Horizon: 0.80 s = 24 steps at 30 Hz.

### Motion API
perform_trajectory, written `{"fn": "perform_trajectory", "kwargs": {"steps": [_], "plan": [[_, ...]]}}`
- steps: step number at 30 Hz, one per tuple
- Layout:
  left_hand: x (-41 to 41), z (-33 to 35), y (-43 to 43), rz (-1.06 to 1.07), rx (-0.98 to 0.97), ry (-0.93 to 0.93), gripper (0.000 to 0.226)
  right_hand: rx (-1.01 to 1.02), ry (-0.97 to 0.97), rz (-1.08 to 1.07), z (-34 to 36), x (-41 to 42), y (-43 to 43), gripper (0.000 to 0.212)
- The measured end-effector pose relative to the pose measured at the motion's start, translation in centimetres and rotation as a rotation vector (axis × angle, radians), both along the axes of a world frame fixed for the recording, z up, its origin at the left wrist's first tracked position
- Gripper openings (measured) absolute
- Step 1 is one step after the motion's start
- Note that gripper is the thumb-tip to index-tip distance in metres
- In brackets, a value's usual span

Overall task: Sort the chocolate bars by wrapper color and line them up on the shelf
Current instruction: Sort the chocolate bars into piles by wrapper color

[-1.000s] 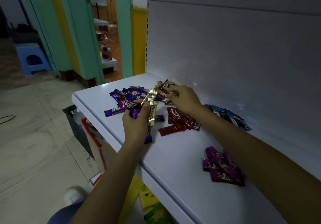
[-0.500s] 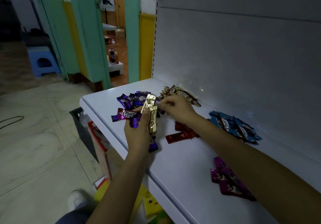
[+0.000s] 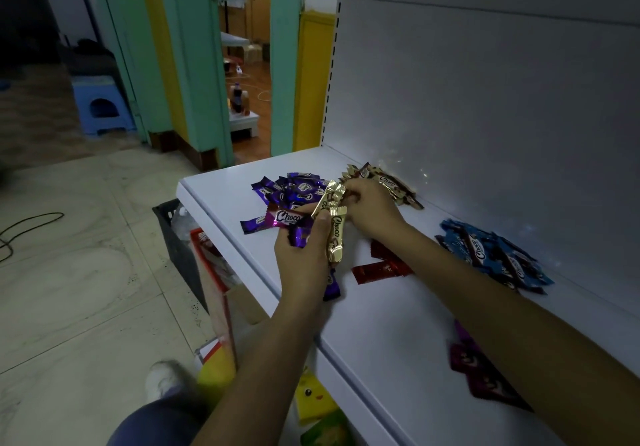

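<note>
Nearest: a person's knee and white shoe on the tiled floor, yellow packs under the white shelf. Magenta pile lies on the shelf at the near right, partly hidden by the right forearm, blurred. Left hand is over the shelf's front edge, grip clamped round two gold bars standing roughly upright, with purple bars bunched in the same fist; one purple end sticks out below the palm. Right hand is just behind and touching, grip pinched together on the top end of the gold bars. Red bars lie flat on the shelf under the right wrist, mostly covered by it. Blue pile sits to the right, near the back panel, well apart from the hands. A single magenta bar reading "Choco" lies just left of the left hand's fingers, on the edge of the loose purple pile behind it. Gold-brown pile lies furthest back, against the back panel, just beyond the right hand. Below the shelf's left end: a black crate and a red box. Far off: green door frames, a blue stool.
</note>
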State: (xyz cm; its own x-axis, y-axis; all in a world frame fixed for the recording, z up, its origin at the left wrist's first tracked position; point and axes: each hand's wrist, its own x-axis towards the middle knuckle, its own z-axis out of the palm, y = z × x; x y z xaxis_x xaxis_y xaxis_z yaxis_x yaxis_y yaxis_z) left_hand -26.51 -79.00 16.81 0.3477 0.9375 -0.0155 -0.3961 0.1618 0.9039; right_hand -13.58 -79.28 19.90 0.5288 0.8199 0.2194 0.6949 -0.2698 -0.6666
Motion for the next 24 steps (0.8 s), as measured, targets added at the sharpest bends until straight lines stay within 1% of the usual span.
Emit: {"fn": "perform_trajectory", "kwargs": {"steps": [1, 3, 4, 6, 7, 8, 10, 13, 17, 20, 21, 24], "plan": [[0.0, 0.1, 0.0, -0.011, 0.006, -0.005, 0.014, 0.092, 0.160, -0.014, 0.4, -0.1, -0.5, 0.024], [-0.1, 0.2, -0.2, -0.047, 0.027, 0.001, 0.012, 0.168, 0.484, 0.016, 1.2, -0.1, -2.1, 0.035], [-0.1, 0.2, -0.3, -0.075, 0.047, 0.019, 0.014, 0.141, 0.544, 0.077, 1.6, 0.0, -3.0, 0.033], [-0.2, 0.2, -0.6, -0.131, 0.115, 0.066, 0.016, 0.041, 0.489, 0.199, 1.8, 0.1, -4.8, 0.016], [-0.2, 0.2, -0.6, -0.158, 0.160, 0.090, 0.016, 0.022, 0.475, 0.215, 1.7, 0.3, -5.6, 0.009], [-0.2, 0.1, -0.7, -0.183, 0.206, 0.114, 0.015, 0.036, 0.498, 0.191, 1.7, 0.5, -6.0, 0.006], [-0.2, 0.0, -0.8, -0.214, 0.265, 0.146, 0.015, 0.137, 0.599, 0.078, 1.6, 1.4, -6.6, 0.007], [-0.2, -0.1, -0.8, -0.235, 0.235, 0.136, 0.017, 0.276, 0.721, -0.119, 1.8, 3.1, -7.0, 0.011], [-0.1, -0.2, -0.8, -0.232, 0.229, 0.132, 0.017, 0.387, 0.672, -0.339, 1.4, 5.3, -6.9, 0.010], [0.0, -0.3, -0.8, -0.221, 0.234, 0.127, 0.017, 0.445, 0.612, -0.435, 1.1, 6.5, -5.7, 0.011], [0.1, -0.4, -0.8, -0.222, 0.230, 0.124, 0.017, 0.446, 0.544, -0.446, 0.9, 6.8, -5.1, 0.013], [0.2, -0.5, -0.7, -0.231, 0.223, 0.113, 0.017, 0.353, 0.228, -0.396, 0.3, 7.2, -3.2, 0.022]]}}
